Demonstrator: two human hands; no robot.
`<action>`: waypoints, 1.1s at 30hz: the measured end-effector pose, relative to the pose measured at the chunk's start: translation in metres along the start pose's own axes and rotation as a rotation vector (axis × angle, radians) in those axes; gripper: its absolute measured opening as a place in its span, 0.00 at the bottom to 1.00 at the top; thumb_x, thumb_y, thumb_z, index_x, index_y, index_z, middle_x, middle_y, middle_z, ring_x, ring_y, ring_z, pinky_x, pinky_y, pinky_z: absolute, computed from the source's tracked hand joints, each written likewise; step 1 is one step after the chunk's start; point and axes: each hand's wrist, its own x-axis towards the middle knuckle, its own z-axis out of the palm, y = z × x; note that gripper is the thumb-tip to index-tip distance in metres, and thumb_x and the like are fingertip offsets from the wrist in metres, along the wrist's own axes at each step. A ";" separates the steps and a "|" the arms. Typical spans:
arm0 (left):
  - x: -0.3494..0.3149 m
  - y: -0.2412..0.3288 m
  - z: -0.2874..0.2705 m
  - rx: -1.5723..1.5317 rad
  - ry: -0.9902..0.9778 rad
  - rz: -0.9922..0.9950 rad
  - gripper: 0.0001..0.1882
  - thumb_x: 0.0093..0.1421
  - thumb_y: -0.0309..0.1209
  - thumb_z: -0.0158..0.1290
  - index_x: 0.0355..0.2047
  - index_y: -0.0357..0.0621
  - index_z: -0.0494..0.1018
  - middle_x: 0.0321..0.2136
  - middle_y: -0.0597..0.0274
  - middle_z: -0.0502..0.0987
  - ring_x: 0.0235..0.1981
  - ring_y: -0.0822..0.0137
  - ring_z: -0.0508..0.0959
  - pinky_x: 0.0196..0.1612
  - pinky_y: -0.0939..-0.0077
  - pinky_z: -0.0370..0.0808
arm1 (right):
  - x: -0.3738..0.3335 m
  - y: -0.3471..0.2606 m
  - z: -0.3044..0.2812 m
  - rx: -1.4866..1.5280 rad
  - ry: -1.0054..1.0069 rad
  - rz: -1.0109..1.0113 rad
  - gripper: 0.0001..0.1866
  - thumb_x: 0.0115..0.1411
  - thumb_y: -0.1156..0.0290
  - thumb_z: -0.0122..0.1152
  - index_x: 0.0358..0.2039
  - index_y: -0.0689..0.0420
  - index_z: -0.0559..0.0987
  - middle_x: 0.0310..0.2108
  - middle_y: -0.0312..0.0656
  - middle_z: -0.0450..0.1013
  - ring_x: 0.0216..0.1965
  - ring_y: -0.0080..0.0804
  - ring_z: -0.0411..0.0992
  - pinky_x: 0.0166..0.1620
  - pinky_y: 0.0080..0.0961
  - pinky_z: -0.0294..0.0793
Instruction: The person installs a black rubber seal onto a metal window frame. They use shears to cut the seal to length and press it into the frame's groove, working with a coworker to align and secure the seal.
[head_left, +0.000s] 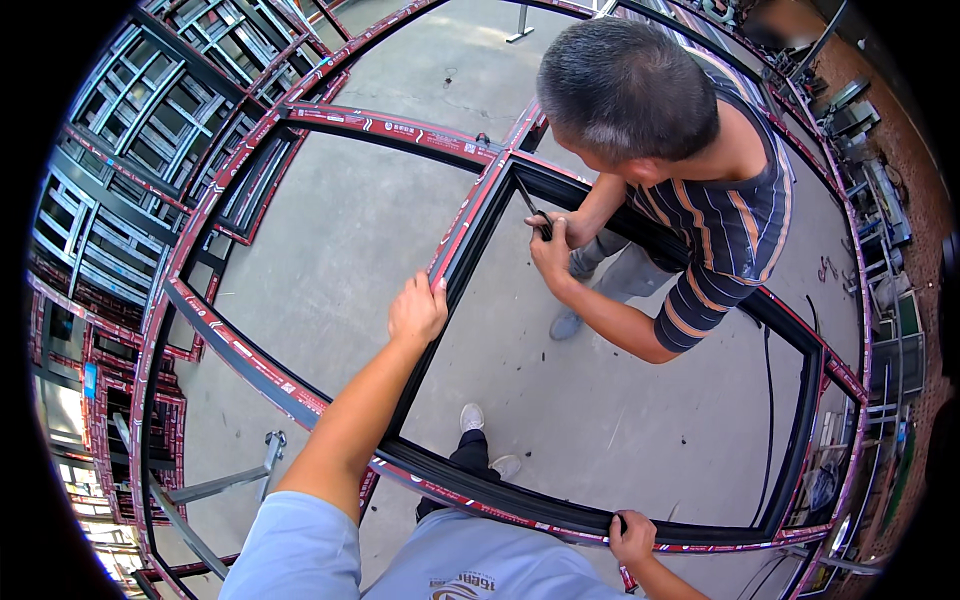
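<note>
A large window frame, covered in red printed protective film with black inner edges, spans the view in front of me. My left hand is closed over its middle upright bar. At the near edge, my right hand wraps round the lower bar. Across the frame a co-worker in a striped shirt bends over the inner opening. Both of that person's hands are on a black-handled tool that looks like scissors, its thin blade pointing at the opening's upper left corner.
Stacked metal frames stand along the left. A grey metal support is under the frame at lower left. A thin black strip hangs down inside the right of the opening. Tools and parts line the right side.
</note>
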 end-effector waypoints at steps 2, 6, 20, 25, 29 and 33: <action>0.000 0.002 -0.001 -0.006 0.003 0.003 0.25 0.73 0.48 0.44 0.55 0.37 0.69 0.44 0.36 0.79 0.43 0.35 0.81 0.47 0.42 0.78 | -0.001 0.002 0.000 -0.006 -0.010 0.006 0.09 0.59 0.68 0.61 0.31 0.60 0.83 0.29 0.52 0.80 0.33 0.55 0.78 0.40 0.47 0.78; -0.001 0.000 -0.002 -0.019 0.014 0.003 0.25 0.73 0.48 0.44 0.56 0.37 0.69 0.44 0.36 0.79 0.44 0.35 0.81 0.48 0.43 0.78 | -0.001 0.003 0.002 -0.005 0.004 -0.006 0.09 0.59 0.68 0.61 0.30 0.60 0.83 0.29 0.52 0.80 0.33 0.55 0.79 0.40 0.47 0.78; -0.002 0.003 -0.003 -0.042 -0.006 -0.014 0.26 0.73 0.48 0.43 0.57 0.38 0.69 0.47 0.36 0.78 0.45 0.34 0.81 0.49 0.42 0.77 | -0.001 0.000 0.002 -0.022 0.002 0.006 0.09 0.59 0.67 0.61 0.30 0.60 0.83 0.28 0.52 0.79 0.31 0.55 0.78 0.39 0.48 0.77; -0.002 0.002 -0.002 -0.050 -0.005 -0.016 0.26 0.74 0.48 0.42 0.55 0.37 0.69 0.47 0.35 0.78 0.46 0.32 0.80 0.49 0.40 0.77 | 0.000 -0.003 -0.002 -0.013 -0.011 0.009 0.09 0.59 0.68 0.60 0.30 0.61 0.83 0.29 0.54 0.79 0.32 0.57 0.78 0.38 0.48 0.78; -0.001 0.004 -0.002 -0.034 -0.005 -0.014 0.25 0.74 0.48 0.42 0.55 0.37 0.69 0.47 0.35 0.78 0.45 0.33 0.80 0.50 0.41 0.77 | 0.000 -0.003 -0.004 -0.011 -0.018 0.011 0.09 0.59 0.68 0.60 0.30 0.61 0.83 0.28 0.54 0.79 0.32 0.58 0.78 0.38 0.49 0.78; 0.000 0.002 -0.001 -0.020 -0.012 -0.008 0.26 0.74 0.49 0.42 0.56 0.37 0.69 0.46 0.35 0.78 0.45 0.34 0.81 0.49 0.42 0.78 | -0.001 0.000 -0.001 -0.021 0.007 -0.007 0.09 0.58 0.67 0.61 0.29 0.59 0.83 0.27 0.51 0.79 0.30 0.55 0.78 0.37 0.48 0.77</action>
